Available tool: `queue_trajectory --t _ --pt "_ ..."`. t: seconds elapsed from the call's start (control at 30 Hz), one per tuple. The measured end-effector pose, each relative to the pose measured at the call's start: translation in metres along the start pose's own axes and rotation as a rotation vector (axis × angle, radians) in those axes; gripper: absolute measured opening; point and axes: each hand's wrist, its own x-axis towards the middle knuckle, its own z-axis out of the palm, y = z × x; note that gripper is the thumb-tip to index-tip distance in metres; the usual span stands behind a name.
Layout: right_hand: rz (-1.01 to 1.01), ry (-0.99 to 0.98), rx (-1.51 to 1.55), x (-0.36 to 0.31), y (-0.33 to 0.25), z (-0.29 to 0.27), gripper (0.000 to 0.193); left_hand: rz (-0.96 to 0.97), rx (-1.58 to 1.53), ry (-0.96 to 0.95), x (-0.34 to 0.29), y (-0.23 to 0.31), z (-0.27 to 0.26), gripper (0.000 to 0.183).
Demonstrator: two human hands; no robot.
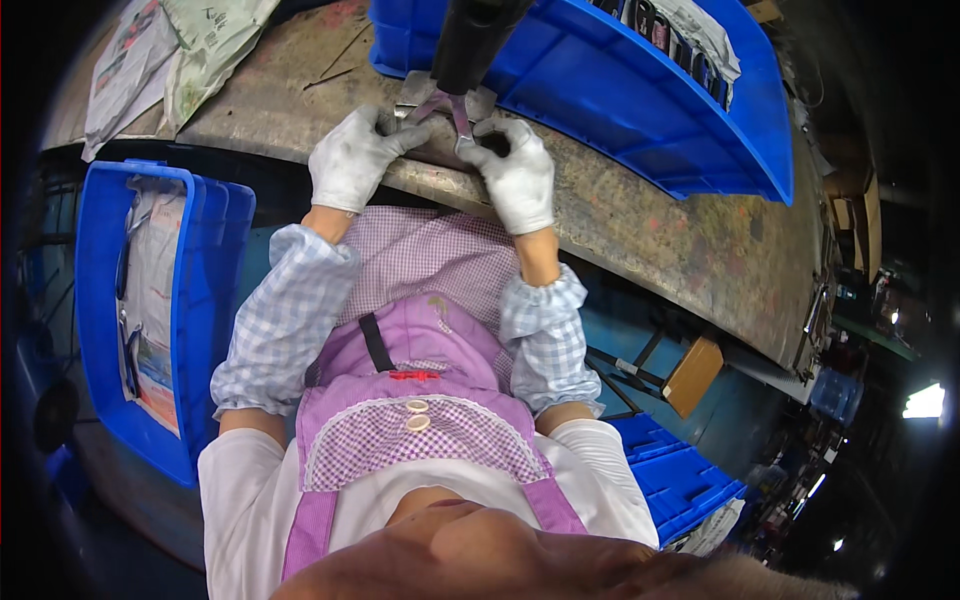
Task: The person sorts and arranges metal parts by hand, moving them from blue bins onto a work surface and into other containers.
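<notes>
Both my hands wear white gloves and meet at the front edge of the metal bench. My left hand (358, 155) pinches one leg of a purplish, forked metal piece (461, 113). My right hand (518, 178) has thumb and fingers curled together at the tip of its other leg. The fork of the piece lies under a thick black upright tool head (470, 45), which hides its far end. Beneath it, a small metal block (483, 103) shows on the bench. What exactly the forked piece is cannot be made out.
A large blue crate (640, 115) with dark items in rows stands on the worn bench (700, 240), to the right. Crumpled printed sacks (165, 70) lie at the far left. Another blue crate (215, 250) is beside me on the left; a blue bin (670, 475) is at lower right.
</notes>
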Motion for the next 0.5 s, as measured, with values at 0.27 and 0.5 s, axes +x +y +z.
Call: queue_trajectory --t 0.27,0.5 --pt "-0.086 -0.017 0.199 0.016 -0.085 0.024 0.025 0.056 -0.494 -0.395 0.006 -0.041 -0.027 0.048" --pt "-0.504 -0.352 0.405 -0.030 -0.132 0.090 0.032 -0.448 -0.830 -0.287 -0.123 -0.116 -0.187 0.038"
